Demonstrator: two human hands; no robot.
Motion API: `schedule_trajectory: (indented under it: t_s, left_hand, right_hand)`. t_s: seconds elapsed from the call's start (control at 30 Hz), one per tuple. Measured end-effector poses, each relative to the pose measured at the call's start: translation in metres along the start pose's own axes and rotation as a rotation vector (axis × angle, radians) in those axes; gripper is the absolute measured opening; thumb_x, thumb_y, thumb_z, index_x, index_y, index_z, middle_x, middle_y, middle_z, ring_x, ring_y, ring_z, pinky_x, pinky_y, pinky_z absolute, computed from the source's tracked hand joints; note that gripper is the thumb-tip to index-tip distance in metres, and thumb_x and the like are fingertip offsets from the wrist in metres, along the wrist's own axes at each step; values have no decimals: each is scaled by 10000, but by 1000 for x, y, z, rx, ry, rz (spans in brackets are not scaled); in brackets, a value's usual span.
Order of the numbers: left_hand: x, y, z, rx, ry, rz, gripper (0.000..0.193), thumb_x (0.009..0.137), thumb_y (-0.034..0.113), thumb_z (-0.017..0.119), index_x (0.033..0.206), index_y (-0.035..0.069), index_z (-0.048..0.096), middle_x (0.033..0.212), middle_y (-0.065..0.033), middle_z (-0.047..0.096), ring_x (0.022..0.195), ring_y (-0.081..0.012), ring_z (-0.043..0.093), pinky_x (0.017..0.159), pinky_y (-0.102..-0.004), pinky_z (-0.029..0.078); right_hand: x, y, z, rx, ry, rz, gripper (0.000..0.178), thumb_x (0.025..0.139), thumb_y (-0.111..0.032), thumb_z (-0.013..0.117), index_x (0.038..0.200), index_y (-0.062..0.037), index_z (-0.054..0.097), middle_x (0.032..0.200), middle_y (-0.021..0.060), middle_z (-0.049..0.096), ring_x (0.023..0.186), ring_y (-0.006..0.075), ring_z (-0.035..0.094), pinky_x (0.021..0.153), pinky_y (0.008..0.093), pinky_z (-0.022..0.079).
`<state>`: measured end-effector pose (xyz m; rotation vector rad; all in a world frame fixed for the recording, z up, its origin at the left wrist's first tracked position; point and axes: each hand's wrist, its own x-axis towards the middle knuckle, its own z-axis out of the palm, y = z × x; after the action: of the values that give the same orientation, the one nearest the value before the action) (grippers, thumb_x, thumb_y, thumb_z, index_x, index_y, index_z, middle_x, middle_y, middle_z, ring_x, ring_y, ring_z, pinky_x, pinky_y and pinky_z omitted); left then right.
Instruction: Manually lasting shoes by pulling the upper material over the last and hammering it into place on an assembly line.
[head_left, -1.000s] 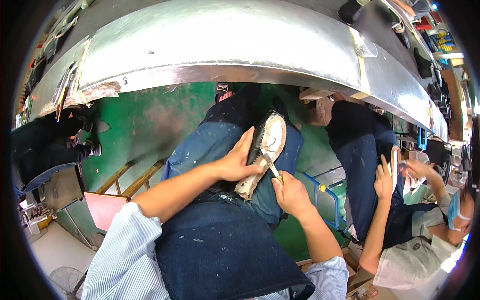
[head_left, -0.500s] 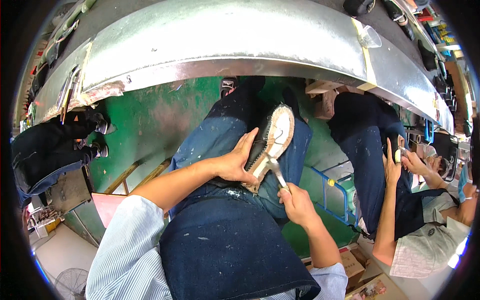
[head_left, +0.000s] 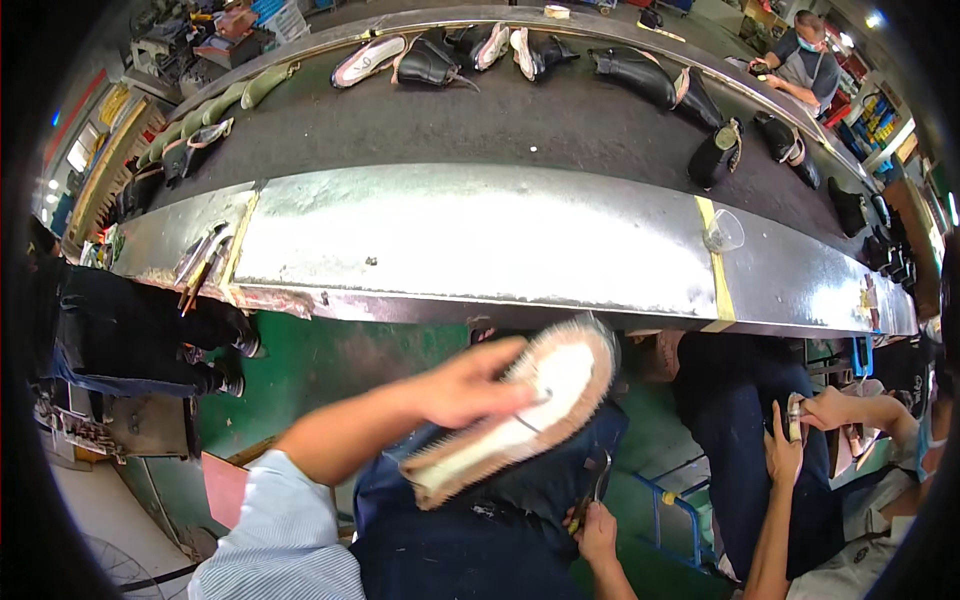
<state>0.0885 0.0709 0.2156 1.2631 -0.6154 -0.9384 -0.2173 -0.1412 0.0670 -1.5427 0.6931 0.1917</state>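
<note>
Head view. A workshop with a green floor (head_left: 330, 350) is crossed by a long table (head_left: 460, 240), its near border of bright sheet metal, its inner surface dark and matt. Along the far side stand black leather boots (head_left: 635, 75) and shoes, some turned with pale soles outward. A clear plastic cup (head_left: 724, 232) rests at a yellow tape strip (head_left: 716, 275) on the metal border; slender-handled tools (head_left: 203, 262) lie at the table's left, overhanging its edge.

Centre: the left hand (head_left: 480, 385), slightly blurred, is closed on an upturned shoe with a white sole centre and a tan, ragged-edged margin (head_left: 575, 365). The thumb lies across the sole; the shoe is tilted above the lap, its toe end near the table's front edge. Lower right of it, the right hand (head_left: 598, 532) is curled around the handle of a slim metal-ended tool (head_left: 603, 475), apart from the shoe.

Right margin: a seated co-worker (head_left: 870, 500) holds a small pale-edged object (head_left: 795, 418) between both hands.
</note>
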Motion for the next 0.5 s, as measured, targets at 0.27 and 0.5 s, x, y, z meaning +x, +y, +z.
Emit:
schedule_trajectory:
  t_s: [0.27,0.5]
  left_hand:
    - [73,176,-180,1595,451,160,564,856,377,677,1216,-29,522,1104,-257,612,969,-375,625,863,-425,494]
    - [82,103,-352,2188,693,-438,687,884,530,603,1343,35,475,1339,-166,516,1282,-346,454,1088,-437,343]
  right_hand:
    - [32,-5,-11,177,-82,172,463,1056,-297,316,1050,85,576,896,156,675,702,209,666,648,310,538]
    - [56,-12,-20,270,-155,309,375,1008,-352,489,1041,-8,633,826,119,684,694,213,650,634,333,511]
